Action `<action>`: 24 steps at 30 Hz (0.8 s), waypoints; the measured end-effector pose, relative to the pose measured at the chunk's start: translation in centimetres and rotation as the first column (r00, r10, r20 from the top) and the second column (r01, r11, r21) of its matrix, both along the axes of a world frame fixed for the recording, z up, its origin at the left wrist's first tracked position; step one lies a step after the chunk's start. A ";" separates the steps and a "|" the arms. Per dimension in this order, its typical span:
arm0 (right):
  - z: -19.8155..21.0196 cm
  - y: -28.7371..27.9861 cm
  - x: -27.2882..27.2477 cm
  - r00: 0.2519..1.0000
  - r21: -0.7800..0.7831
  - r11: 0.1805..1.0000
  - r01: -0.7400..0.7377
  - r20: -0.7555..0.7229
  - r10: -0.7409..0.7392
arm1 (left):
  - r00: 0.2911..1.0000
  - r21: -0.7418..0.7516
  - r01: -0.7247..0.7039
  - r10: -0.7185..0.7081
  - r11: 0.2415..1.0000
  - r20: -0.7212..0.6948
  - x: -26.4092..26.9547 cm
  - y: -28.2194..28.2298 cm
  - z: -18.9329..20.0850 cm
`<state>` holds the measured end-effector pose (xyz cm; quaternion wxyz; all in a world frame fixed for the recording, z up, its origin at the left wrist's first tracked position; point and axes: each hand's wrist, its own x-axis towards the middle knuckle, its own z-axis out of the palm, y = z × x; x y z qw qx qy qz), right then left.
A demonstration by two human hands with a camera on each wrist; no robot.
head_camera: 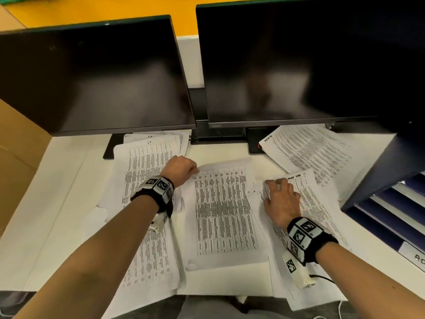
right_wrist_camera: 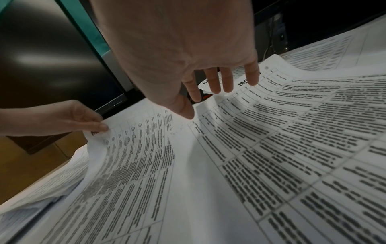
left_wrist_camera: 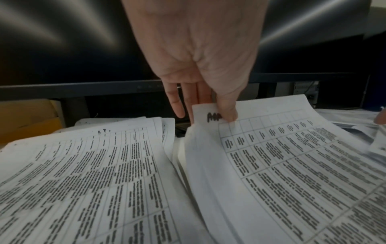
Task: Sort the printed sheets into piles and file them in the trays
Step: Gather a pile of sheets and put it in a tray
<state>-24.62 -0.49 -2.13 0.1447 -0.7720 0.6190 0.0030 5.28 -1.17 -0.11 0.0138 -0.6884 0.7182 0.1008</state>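
Printed table sheets lie in piles on the white desk (head_camera: 57, 203). My left hand (head_camera: 195, 170) pinches the top-left corner of the middle pile's top sheet (head_camera: 220, 210). In the left wrist view the thumb (left_wrist_camera: 227, 113) presses on a handwritten mark at that corner, and the sheet (left_wrist_camera: 292, 165) is lifted a little. My right hand (head_camera: 273, 187) is open over the right pile (head_camera: 317, 210), fingers spread and relaxed. In the right wrist view the right hand (right_wrist_camera: 204, 102) hangs just above the paper (right_wrist_camera: 271, 148). It holds nothing. The dark blue trays (head_camera: 386, 217) stand at the right edge.
Two dark monitors (head_camera: 96, 77) (head_camera: 299, 65) stand close behind the piles. A left pile (head_camera: 147, 203) and a back-right pile (head_camera: 310, 148) also lie on the desk. A cardboard box (head_camera: 18, 157) is at the left, and a black device (head_camera: 255, 141) sits under the monitors.
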 end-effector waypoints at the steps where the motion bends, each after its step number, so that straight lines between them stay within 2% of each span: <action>1: 0.0 -0.2 0.0 1.000 -0.001 1.000 -0.003 0.008 0.003 | 1.000 -0.057 0.027 -0.027 0.998 0.000 0.1 0.2 0.1; 3: 0.3 -0.6 -0.2 0.999 -0.017 1.000 -0.003 0.034 0.003 | 0.996 -0.189 0.040 -0.055 0.981 -0.074 0.0 0.7 0.4; 5: 0.5 -1.1 -0.3 0.996 -0.020 1.000 0.010 0.090 -0.008 | 0.980 -0.283 -0.005 -0.052 0.959 -0.194 -0.5 0.9 1.4; 7: 0.7 -1.4 -0.2 0.981 0.026 0.999 0.037 0.190 -0.042 | 0.920 -0.242 -0.125 0.021 0.962 -0.392 -0.6 0.7 3.0; 9: 0.8 -1.4 0.0 0.949 0.138 0.989 0.054 0.302 -0.094 | 0.815 -0.148 -0.219 0.098 0.964 -0.571 0.2 0.3 4.6; 11: 0.8 -1.6 0.1 0.902 0.273 0.961 0.033 0.406 -0.146 | 0.728 -0.073 -0.226 0.119 0.972 -0.675 1.9 -0.3 6.0; 14: 1.0 -1.6 0.7 0.845 0.411 0.910 -0.062 0.507 -0.171 | 0.707 -0.010 -0.177 0.120 0.984 -0.697 4.2 -1.1 7.4; 18: 1.7 -1.0 1.5 0.777 0.531 0.836 -0.136 0.581 -0.242 | 0.672 0.096 -0.203 0.210 0.974 -0.710 6.9 -1.9 8.1; 20: 1.6 -0.8 1.8 0.762 0.545 0.829 -0.127 0.588 -0.270 | 0.619 0.126 -0.219 0.238 0.968 -0.749 8.2 -1.9 8.6; 24: 3.0 -0.4 2.0 0.618 0.623 0.780 -0.060 0.637 -0.461 | 0.497 0.237 -0.259 0.339 0.936 -0.799 9.1 -0.9 8.1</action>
